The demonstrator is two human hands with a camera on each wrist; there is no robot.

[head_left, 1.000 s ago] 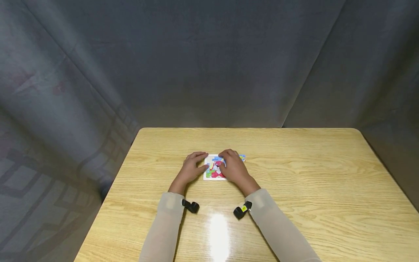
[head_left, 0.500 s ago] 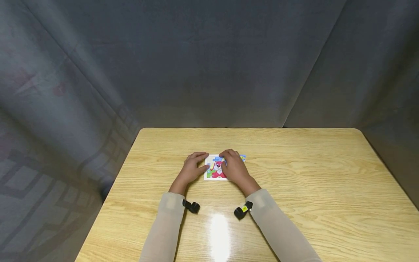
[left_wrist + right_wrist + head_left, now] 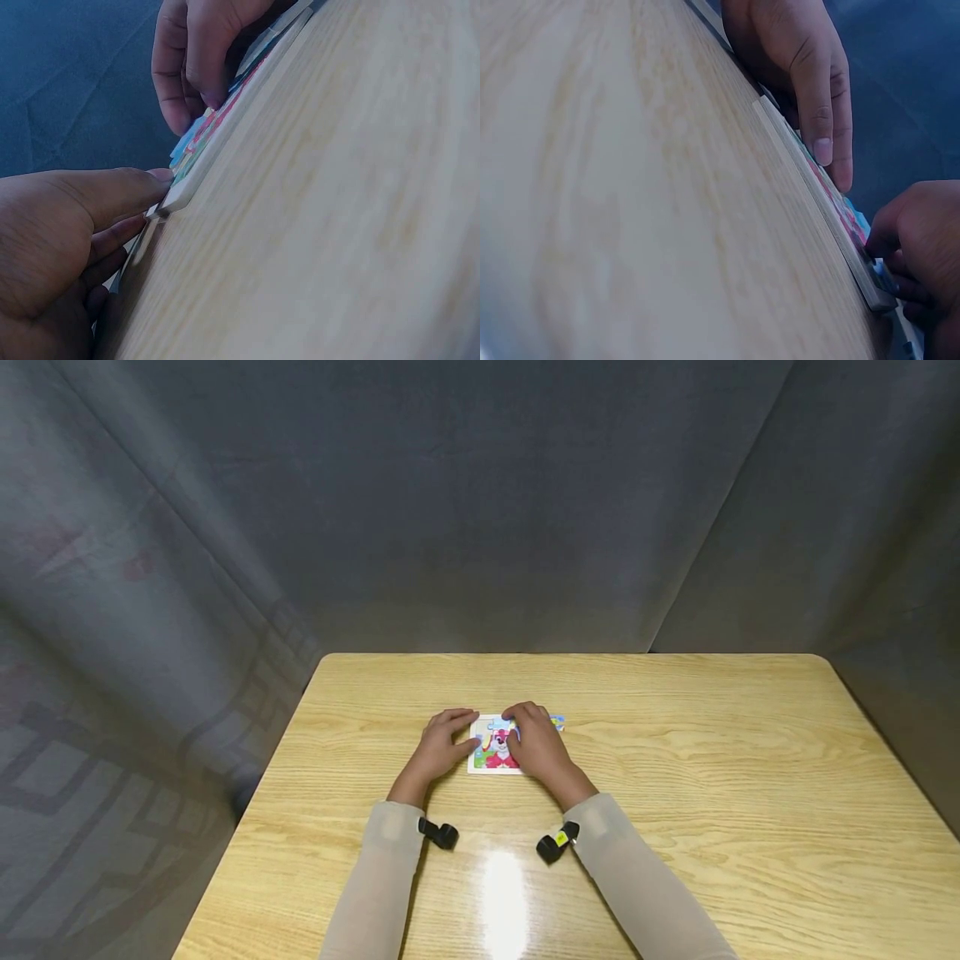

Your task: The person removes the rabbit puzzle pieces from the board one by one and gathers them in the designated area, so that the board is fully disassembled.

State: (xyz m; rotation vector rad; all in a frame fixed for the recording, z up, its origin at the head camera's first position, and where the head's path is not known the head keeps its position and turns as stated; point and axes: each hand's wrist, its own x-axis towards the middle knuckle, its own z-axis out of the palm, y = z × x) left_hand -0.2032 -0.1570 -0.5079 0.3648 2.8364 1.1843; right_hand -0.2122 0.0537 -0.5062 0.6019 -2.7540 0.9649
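A jigsaw puzzle tray with a white border and a pink cartoon animal lies flat on the table between the hands. My left hand rests at its left edge, thumb and forefinger extended onto the border. In the left wrist view, the left thumb reaches the near corner. Curled over the tray's right part, my right hand has thumb and forefinger at a light blue puzzle piece. That piece stands slightly proud of the picture in the left wrist view. The right palm hides the tray's right side.
Beyond the right hand, a blue and yellow puzzle piece shows partly. The wooden table extends to both sides, with a grey curtain behind its far edge. Each sleeve carries a black wrist camera.
The blue piece by the right fingertips has gone from darker to paler, as if its tilt changed. Both hands stay nearly in place, and the right thumb has shifted slightly right.
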